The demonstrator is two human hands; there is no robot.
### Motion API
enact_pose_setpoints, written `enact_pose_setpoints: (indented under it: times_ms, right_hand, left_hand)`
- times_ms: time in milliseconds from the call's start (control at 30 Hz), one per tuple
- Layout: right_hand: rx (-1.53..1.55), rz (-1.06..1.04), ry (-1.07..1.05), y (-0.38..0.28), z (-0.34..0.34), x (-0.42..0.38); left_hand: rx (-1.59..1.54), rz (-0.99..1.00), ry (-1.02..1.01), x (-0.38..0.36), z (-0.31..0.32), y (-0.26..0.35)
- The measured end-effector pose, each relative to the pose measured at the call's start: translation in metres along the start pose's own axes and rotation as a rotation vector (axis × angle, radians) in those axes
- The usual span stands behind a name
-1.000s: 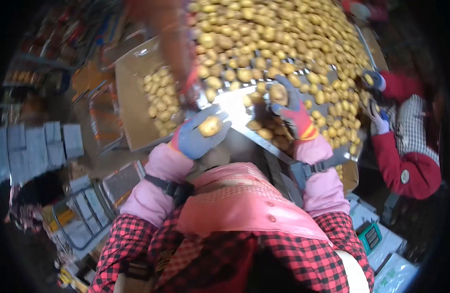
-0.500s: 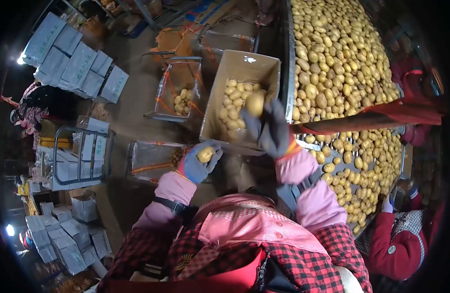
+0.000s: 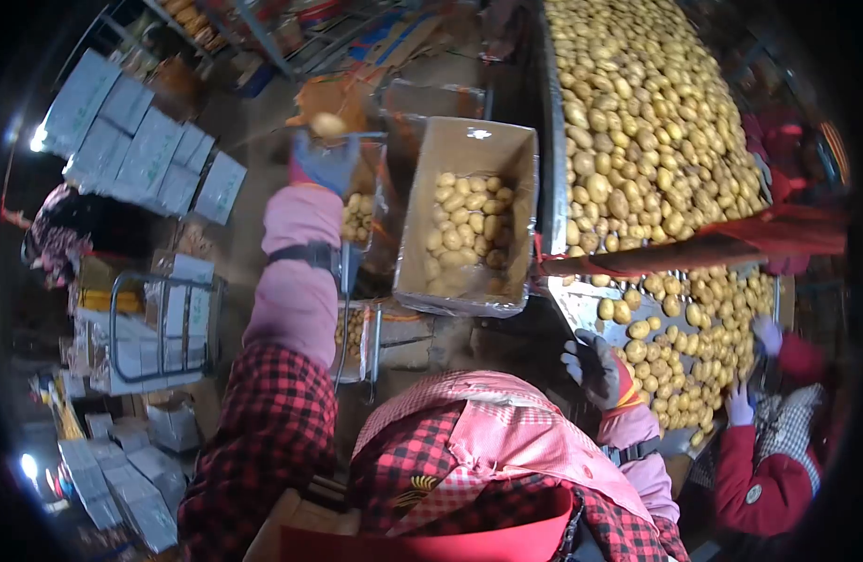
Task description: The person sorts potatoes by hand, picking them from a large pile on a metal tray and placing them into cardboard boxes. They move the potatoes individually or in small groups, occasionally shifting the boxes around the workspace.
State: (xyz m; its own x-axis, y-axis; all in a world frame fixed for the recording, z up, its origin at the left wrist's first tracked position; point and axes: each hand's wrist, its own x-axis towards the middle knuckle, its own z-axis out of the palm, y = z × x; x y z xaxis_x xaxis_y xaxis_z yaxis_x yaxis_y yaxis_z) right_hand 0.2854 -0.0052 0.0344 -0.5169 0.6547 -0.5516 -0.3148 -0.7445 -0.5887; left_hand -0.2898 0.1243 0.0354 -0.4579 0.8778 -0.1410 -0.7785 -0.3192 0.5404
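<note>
Potato [image 3: 327, 125] is at fingertips of gloved left hand [image 3: 325, 161]; whether this hand grips it, I cannot tell; right hand [image 3: 593, 368] is released, its fingers loosely open, beside metal table [image 3: 579, 303] with loose potatoes [image 3: 652, 159]; cardboard box [image 3: 486, 150] stands beside table.

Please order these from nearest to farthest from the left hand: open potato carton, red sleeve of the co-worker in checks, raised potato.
1. Raised potato, right by the left hand.
2. Open potato carton, to that hand's right.
3. Co-worker's red sleeve, at the far right.
</note>
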Motion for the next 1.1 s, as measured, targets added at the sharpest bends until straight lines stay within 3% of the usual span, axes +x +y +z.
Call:
enact_pose_setpoints:
  times_ms: [33,67,100,133,233,300,333,400,467,533,600,667,700,733,800,900,933,1000,1100]
  right_hand:
    - [0.027,-0.049,0.045,0.003,-0.012,-0.011]
    - [0.009,-0.102,0.083,0.012,-0.023,-0.018]
    - [0.054,-0.250,0.195,0.031,-0.015,-0.033]
    - [0.157,-0.147,0.161,0.024,-0.020,-0.052]
    - [0.215,-0.174,0.283,0.062,-0.040,-0.097]
    - [0.267,-0.184,0.379,0.078,-0.049,-0.115]
    - [0.298,-0.193,0.394,0.090,-0.059,-0.123]
    - [0.333,-0.212,0.436,0.103,-0.069,-0.135]
    - [0.344,-0.234,0.476,0.111,-0.071,-0.142]
    - [0.331,-0.269,0.454,0.121,-0.077,-0.149]
    - [0.386,-0.292,0.521,0.131,-0.079,-0.156]
    - [0.329,-0.305,0.578,0.137,-0.085,-0.169]
    - [0.366,-0.315,0.590,0.141,-0.093,-0.175]
    - [0.402,-0.327,0.601,0.144,-0.098,-0.179]
    - [0.380,-0.343,0.639,0.133,-0.098,-0.189]
    - [0.344,-0.350,0.661,0.127,-0.109,-0.195]
    - [0.350,-0.328,0.651,0.129,-0.115,-0.194]
    - [0.342,-0.297,0.623,0.125,-0.135,-0.185]
    - [0.224,-0.300,0.563,0.101,-0.146,-0.173]
  left_hand:
    - [0.097,0.097,0.087,0.006,0.024,0.004]
    - [0.137,0.055,0.088,0.008,0.028,-0.001]
    - [0.178,-0.133,0.010,-0.006,0.025,-0.025]
    - [0.224,-0.369,-0.069,-0.023,0.026,-0.059]
    - [0.353,-1.157,-0.302,-0.125,0.041,-0.154]
    - [0.422,-1.493,-0.448,-0.190,0.079,-0.198]
    - [0.511,-1.561,-0.481,-0.216,0.109,-0.210]
    - [0.616,-1.427,-0.712,-0.236,0.131,-0.255]
    - [0.847,-1.120,-0.886,-0.222,0.129,-0.306]
    - [1.093,-0.613,-1.050,-0.213,0.152,-0.351]
    - [2.052,0.354,-1.134,-0.203,0.159,-0.387]
    - [2.269,0.118,-1.159,-0.238,0.171,-0.404]
    - [2.228,0.125,-1.365,-0.252,0.152,-0.410]
    - [1.699,0.088,-1.521,-0.252,0.124,-0.422]
    - [1.619,-0.003,-1.767,-0.272,0.144,-0.392]
    - [1.253,-0.546,-1.263,-0.257,0.170,-0.367]
    - [1.260,-0.559,-1.115,-0.246,0.172,-0.361]
    - [1.256,-0.424,-1.014,-0.217,0.159,-0.359]
    - [1.086,-0.852,-0.700,-0.199,0.133,-0.346]
